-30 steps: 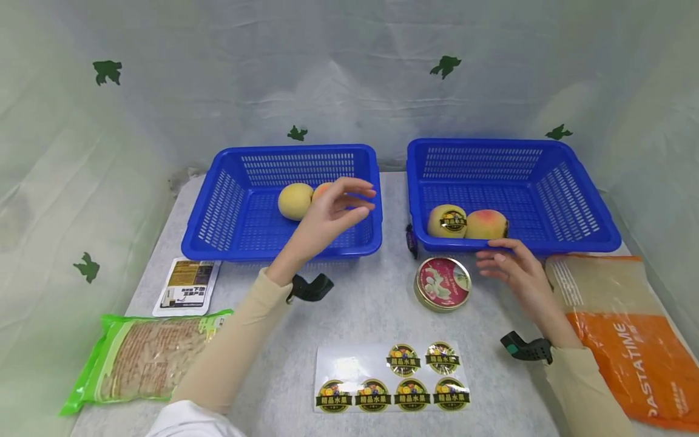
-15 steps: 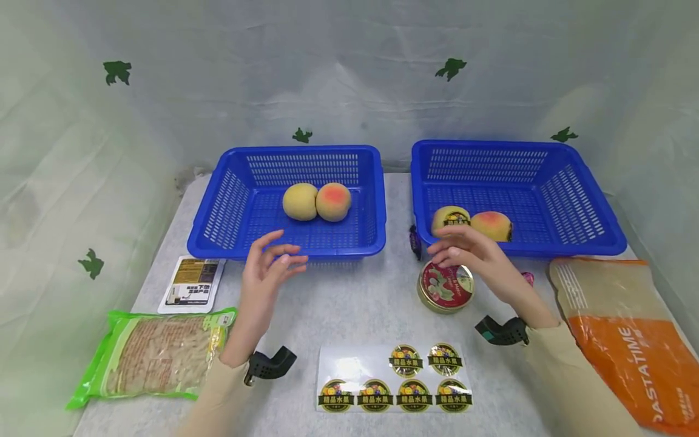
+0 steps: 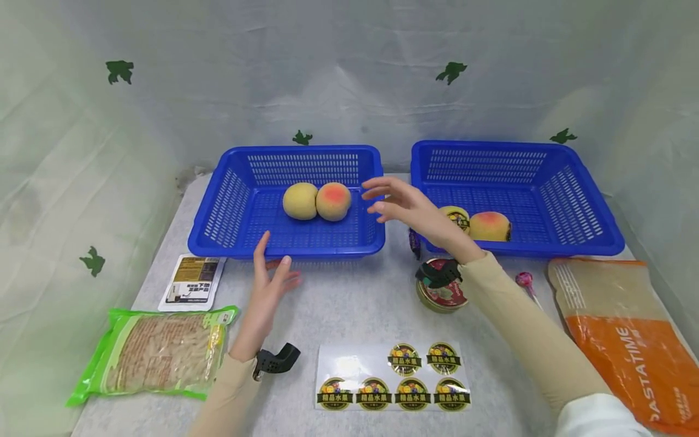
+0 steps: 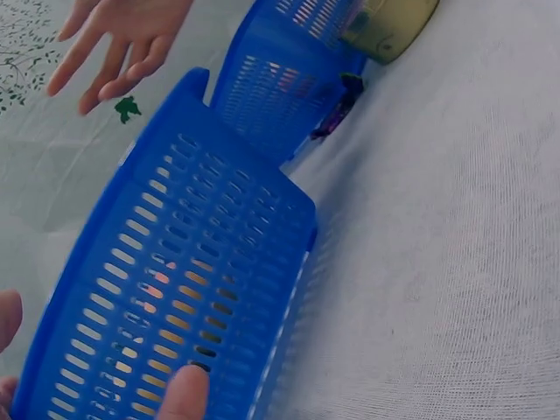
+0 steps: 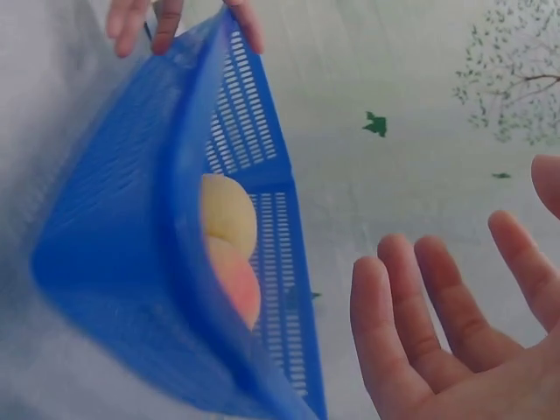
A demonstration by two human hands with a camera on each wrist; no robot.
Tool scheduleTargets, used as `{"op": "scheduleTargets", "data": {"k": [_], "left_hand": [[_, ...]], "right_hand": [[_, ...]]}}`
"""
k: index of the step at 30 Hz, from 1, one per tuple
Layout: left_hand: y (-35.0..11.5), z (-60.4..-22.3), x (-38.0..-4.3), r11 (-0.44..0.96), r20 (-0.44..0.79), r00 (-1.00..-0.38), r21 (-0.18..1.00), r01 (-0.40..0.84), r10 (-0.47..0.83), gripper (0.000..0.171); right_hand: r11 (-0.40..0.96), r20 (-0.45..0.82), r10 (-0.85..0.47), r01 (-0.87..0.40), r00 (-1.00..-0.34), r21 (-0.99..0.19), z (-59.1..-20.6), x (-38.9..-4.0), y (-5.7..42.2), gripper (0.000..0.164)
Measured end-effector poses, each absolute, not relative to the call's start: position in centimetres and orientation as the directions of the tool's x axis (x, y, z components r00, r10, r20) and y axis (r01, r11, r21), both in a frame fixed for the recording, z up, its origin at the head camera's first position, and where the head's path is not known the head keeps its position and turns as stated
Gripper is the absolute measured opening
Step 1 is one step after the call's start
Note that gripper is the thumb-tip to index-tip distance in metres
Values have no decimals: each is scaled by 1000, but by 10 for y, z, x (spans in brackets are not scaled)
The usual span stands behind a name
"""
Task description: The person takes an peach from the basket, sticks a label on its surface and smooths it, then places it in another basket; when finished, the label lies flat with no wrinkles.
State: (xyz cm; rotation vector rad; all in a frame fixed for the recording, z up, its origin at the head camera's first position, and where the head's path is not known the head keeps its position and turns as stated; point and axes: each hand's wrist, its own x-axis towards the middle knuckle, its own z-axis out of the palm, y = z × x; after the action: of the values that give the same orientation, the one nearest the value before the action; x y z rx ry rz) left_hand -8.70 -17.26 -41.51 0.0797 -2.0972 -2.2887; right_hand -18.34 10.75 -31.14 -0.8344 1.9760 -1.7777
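Since half a second ago, the right hand (image 3: 409,209) has swung over from the round tin (image 3: 450,296) to the right rim of the left basket (image 3: 327,250), while the left hand (image 3: 266,297) has hardly moved. From my far-off seat, I use that basket as my mark. Inside it sit the red-topped peach (image 3: 334,201) and the yellow peach (image 3: 300,201), side by side and touching, in a row along its long side. Both look roundish, so I see no clear long axis. In the head view, my right hand is nearer to the red-topped peach, which lies just to its left — the fingers are a bit bent and hold nothing. My left hand is by the front rim, its grip loose and bare too; I can't tell if it touches. Right of my mark stands the right basket (image 3: 546,250), with a stickered peach (image 3: 460,220) and another peach (image 3: 490,226) inside. In front of my mark, well apart, a sticker sheet (image 3: 349,364) with six stickers (image 3: 374,394) lies on the worktop (image 3: 349,309).
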Motion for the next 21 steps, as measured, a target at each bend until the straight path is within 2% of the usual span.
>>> {"op": "scheduleTargets", "data": {"k": [5, 13, 17, 21], "left_hand": [[-164, -423, -97, -114, 46, -990, 992, 61, -131, 57], [-154, -429, -102, -140, 116, -970, 979, 148, -214, 51], [-152, -431, -102, -148, 115, -963, 977, 154, -242, 50], [-150, -430, -100, -163, 103, -958, 975, 150, -267, 51]], "right_hand": [[63, 75, -629, -147, -774, -987, -308, -207, 84, 44], [20, -31, -540, 24, -841, -1000, -328, -257, 52, 46], [46, -135, -452, 128, -882, -991, -340, -271, 34, 46], [86, -287, -375, 275, -882, -958, -351, -272, 17, 49]]}}
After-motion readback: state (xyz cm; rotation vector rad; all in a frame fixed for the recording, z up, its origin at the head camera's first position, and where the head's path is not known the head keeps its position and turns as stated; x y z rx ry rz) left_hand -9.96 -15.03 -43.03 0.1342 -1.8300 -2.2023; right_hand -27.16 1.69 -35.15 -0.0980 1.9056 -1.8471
